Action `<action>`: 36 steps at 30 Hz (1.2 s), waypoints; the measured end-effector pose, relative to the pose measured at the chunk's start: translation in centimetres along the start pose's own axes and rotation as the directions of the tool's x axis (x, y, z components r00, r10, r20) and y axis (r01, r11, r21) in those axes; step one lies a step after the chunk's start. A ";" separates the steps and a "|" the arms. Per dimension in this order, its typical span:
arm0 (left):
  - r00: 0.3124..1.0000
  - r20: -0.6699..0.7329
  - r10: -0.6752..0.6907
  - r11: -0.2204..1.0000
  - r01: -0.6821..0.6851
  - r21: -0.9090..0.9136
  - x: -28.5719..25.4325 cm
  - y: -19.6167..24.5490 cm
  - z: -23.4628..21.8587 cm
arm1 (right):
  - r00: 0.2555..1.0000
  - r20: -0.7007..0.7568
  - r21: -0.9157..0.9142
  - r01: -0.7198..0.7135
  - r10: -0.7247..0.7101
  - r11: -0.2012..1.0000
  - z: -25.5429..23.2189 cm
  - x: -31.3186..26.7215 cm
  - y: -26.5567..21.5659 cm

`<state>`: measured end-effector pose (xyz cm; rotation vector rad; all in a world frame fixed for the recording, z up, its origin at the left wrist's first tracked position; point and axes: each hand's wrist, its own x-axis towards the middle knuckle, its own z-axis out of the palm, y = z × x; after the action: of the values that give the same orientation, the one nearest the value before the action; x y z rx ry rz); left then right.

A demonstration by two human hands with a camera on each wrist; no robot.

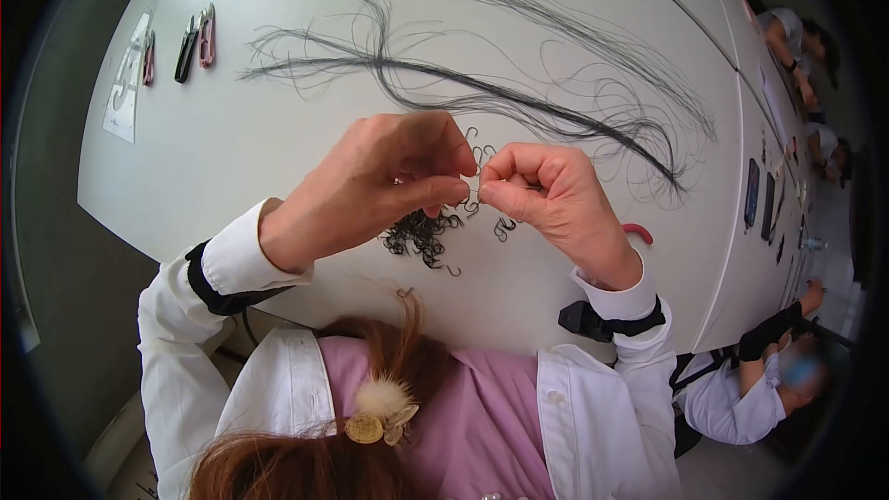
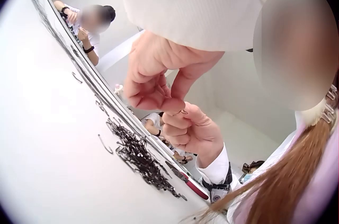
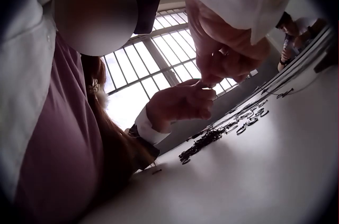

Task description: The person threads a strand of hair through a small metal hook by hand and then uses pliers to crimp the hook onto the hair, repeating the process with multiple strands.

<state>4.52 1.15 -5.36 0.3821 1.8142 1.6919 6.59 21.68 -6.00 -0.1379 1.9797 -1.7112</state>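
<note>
So: white table [image 1: 278, 157] is the landmark. Long black line bundles [image 1: 519, 97] fan across its far half, spread flat, likely so single strands pull free. Snips [image 1: 196, 42] sit at its far left corner, well apart from the work. Pile of small dark hooks [image 1: 421, 233] lies at the table's near edge, right under the hands, probably for short reach. Left hand [image 1: 370, 187] and right hand [image 1: 556, 199] meet just above that pile, fingertips touching; both pinch narrow on one small hook [image 1: 474, 193], raised off the table, seemingly for a closer look. Any line on it is too thin to tell.
</note>
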 end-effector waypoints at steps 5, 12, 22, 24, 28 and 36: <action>0.999 0.026 -0.030 0.949 0.020 0.313 -0.1 0.0 -0.5 | 1.000 0.012 0.049 -0.027 0.027 0.998 -0.2 0.2 0.2; 0.961 -0.093 0.262 0.829 -0.174 0.531 -0.2 0.5 0.3 | 0.989 -0.140 -0.127 0.023 -0.041 0.992 -0.1 0.2 -0.4; 0.936 -0.132 0.325 0.810 -0.203 0.550 2.2 2.8 2.0 | 0.917 -0.305 -0.336 0.149 -0.258 0.930 -0.4 -1.3 -2.5; 0.924 -0.135 0.357 0.813 -0.236 0.533 2.6 3.1 1.9 | 0.885 -0.337 -0.368 0.190 -0.321 0.910 -0.6 -1.3 -2.4; 0.910 -0.146 0.387 0.816 -0.264 0.515 3.8 3.4 1.7 | 0.795 -0.394 -0.488 0.244 -0.462 0.838 -0.9 -0.9 -2.4; 0.977 -0.166 0.135 0.955 -0.173 -0.242 5.6 4.3 1.5 | 0.783 -0.507 0.241 0.529 -0.360 0.814 -3.1 -0.2 -4.0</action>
<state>0.24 6.26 -2.55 0.3011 1.6737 2.0839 4.45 23.71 -1.87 -0.1049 1.9783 -2.6106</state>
